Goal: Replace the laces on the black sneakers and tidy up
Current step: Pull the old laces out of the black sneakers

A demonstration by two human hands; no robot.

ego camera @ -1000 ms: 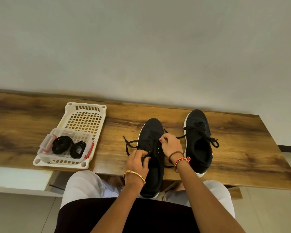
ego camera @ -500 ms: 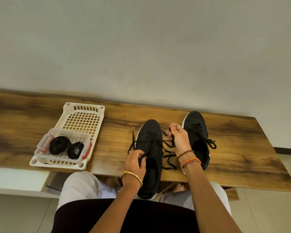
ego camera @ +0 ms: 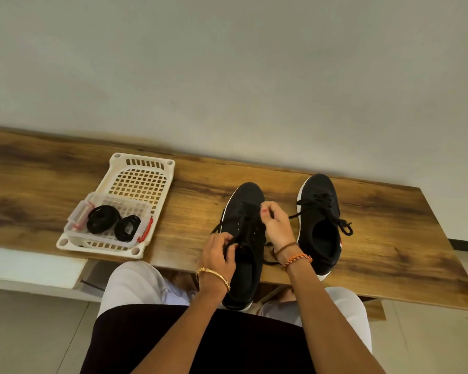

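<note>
Two hands are on the near sneaker [ego camera: 245, 238], and the picture shifts fast. Half a second back the right hand [ego camera: 274, 225] was out between the two shoes, drawing a length of lace [ego camera: 268, 253] sideways and up; now it comes back over the tongue, fingertips pinched together on the lace right at the upper eyelets. The slack loops that were splayed out to the right of the shoe are mostly taken up, with only a short run of cord trailing by the wrist. The left hand [ego camera: 218, 252] has barely moved: it grips the lace at the shoe's left edge, fingers curled tight, down near the collar.

My read: that was a pull-through, one crossing fed and drawn snug, and the right hand is lining up for the next eyelet. The lacing on this shoe looks only partly done; whether this is the old lace coming out or a new one going in, I can't tell for sure.

The near sneaker sits directly under both hands, heel hanging off the table [ego camera: 389, 238] edge toward the lap. The far sneaker [ego camera: 319, 225] stands just to the right of the right hand, laced and knotted, untouched. Two coiled black laces [ego camera: 103, 220] wait in the clear box [ego camera: 76, 214] inside the white basket [ego camera: 141, 179], well off to the left.
</note>
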